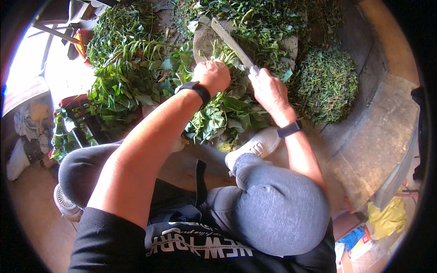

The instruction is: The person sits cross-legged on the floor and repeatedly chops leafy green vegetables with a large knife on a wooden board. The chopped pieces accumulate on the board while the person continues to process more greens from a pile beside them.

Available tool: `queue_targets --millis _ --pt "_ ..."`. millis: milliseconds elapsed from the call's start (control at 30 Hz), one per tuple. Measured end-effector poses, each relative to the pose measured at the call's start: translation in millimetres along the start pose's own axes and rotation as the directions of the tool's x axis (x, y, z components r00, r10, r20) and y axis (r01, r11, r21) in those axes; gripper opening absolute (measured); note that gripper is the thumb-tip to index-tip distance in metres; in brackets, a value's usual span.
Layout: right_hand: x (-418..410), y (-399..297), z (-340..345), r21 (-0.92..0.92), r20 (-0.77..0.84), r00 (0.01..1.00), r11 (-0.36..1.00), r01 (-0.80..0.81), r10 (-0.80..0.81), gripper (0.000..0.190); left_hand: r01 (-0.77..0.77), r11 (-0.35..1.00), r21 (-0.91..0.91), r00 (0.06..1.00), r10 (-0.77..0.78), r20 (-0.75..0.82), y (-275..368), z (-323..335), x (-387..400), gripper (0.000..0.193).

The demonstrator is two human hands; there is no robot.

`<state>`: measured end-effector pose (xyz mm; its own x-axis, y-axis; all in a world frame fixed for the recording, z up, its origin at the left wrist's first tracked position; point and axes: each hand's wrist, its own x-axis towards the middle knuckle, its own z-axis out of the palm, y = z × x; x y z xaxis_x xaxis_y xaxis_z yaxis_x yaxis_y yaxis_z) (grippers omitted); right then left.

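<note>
My left hand [212, 75] is closed around a bunch of leafy green stems [223, 56], whose cut ends poke out beyond the fist over a round chopping block [204, 42]. To its right, my right hand [269, 89] grips the handle of a long knife [233, 43]; the blade points up and to the left, raised beside the bunch. Uncut leafy vines [119, 82] lie left of my left hand, and more leaves [213, 119] hang below it. Chopped greens [266, 37] cover the far right part of the block. Dark bands circle both wrists.
A round heap of chopped greens [327, 85] lies at the right, and another heap [119, 27] at the upper left. A red basket [73, 101] holding vines stands at left. A small fan [66, 201] is by my left knee. A yellow bag [387, 218] lies lower right.
</note>
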<state>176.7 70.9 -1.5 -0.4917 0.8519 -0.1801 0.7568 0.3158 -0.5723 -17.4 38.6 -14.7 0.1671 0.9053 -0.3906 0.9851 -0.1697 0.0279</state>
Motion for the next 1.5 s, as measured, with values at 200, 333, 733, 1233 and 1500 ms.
queue_targets --millis 200,333,733,1233,1500 --pt "17.8 -15.8 -43.8 0.321 -0.252 0.967 0.939 0.122 -0.039 0.034 0.034 0.996 0.081 0.997 -0.040 0.068 4.6 4.3 1.0 0.026" --pt "21.4 -24.0 -56.8 0.429 -0.505 0.858 0.836 0.343 -0.093 0.024 -0.022 1.000 0.015 0.999 0.023 -0.041 -2.9 8.1 1.6 0.031" --pt "14.2 -18.3 -31.8 0.275 -0.164 0.986 0.958 0.080 -0.035 0.034 0.095 0.996 0.001 0.987 -0.094 0.130 4.5 -7.2 -0.5 0.029" --pt "-0.4 3.2 -1.9 0.184 -0.083 0.995 0.982 -0.045 0.061 0.035 0.013 0.999 0.048 1.000 -0.014 0.020 2.8 5.5 -3.0 0.027" --pt "19.5 -25.5 -53.3 0.512 -0.484 0.868 0.771 0.379 -0.106 0.023 -0.035 0.976 0.213 0.997 0.021 0.068 7.4 0.1 -4.6 0.029"
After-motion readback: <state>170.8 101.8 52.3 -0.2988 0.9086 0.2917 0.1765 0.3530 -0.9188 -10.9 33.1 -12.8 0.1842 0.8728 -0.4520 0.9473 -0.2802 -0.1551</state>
